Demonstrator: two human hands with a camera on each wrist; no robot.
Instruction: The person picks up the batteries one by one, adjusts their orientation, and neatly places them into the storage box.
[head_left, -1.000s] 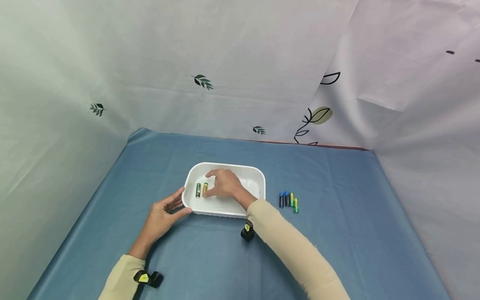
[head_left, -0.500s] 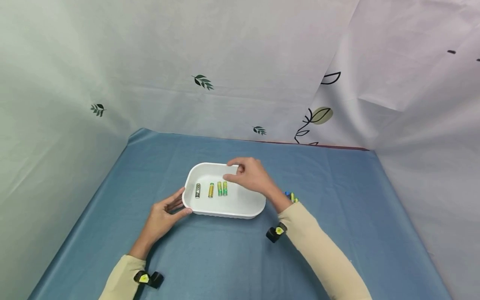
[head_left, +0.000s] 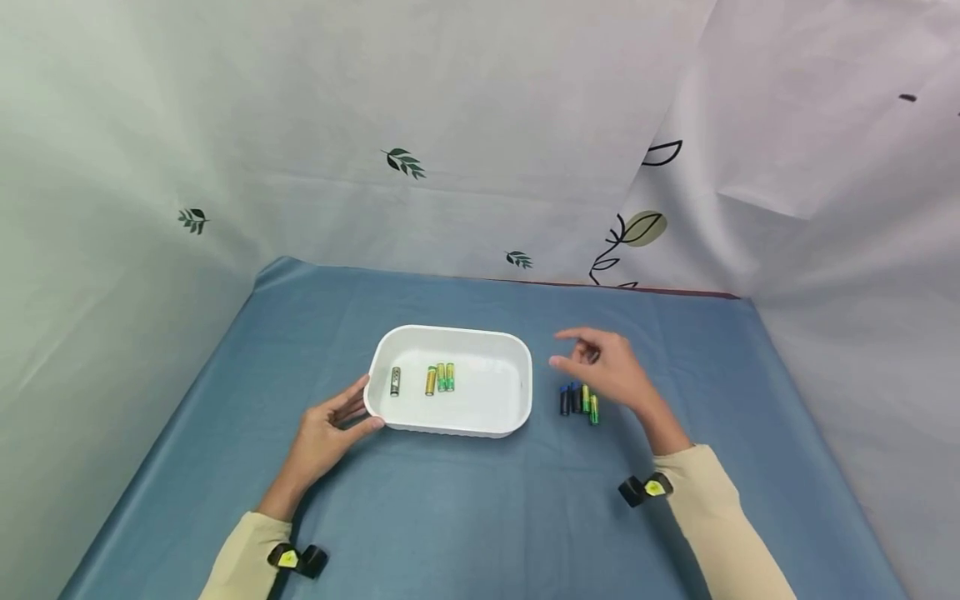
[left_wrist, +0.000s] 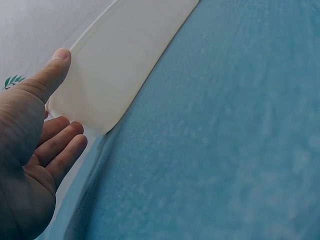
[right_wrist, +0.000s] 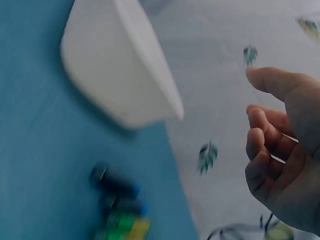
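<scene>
In the head view a white plastic tray (head_left: 487,406) stands on the blue cloth. My left hand (head_left: 318,442) holds its left near corner, the thumb on the near rim and the fingers along the end wall. Inside lie a dark battery (head_left: 395,381) at the left, a gold battery (head_left: 431,381), and a pair of yellow-green batteries (head_left: 446,377) beside the gold one. To the right of the tray my right hand (head_left: 611,367) hovers, thumb and index finger spread, the other fingers curled, nothing held. Just below it are two blue-black batteries (head_left: 570,399) and two yellow-green batteries (head_left: 590,406).
Blue cloth (head_left: 450,517) covers the table. White fabric (head_left: 465,125) with leaf prints hangs behind and at both sides. Black wrist cameras (head_left: 311,560) sit on both sleeves. In the right wrist view the loose batteries (right_wrist: 120,185) look blurred.
My right hand has left the tray and moved right, over to the loose batteries. The gold battery has shifted right, up to the yellow-green pair. My left hand has stayed put.
</scene>
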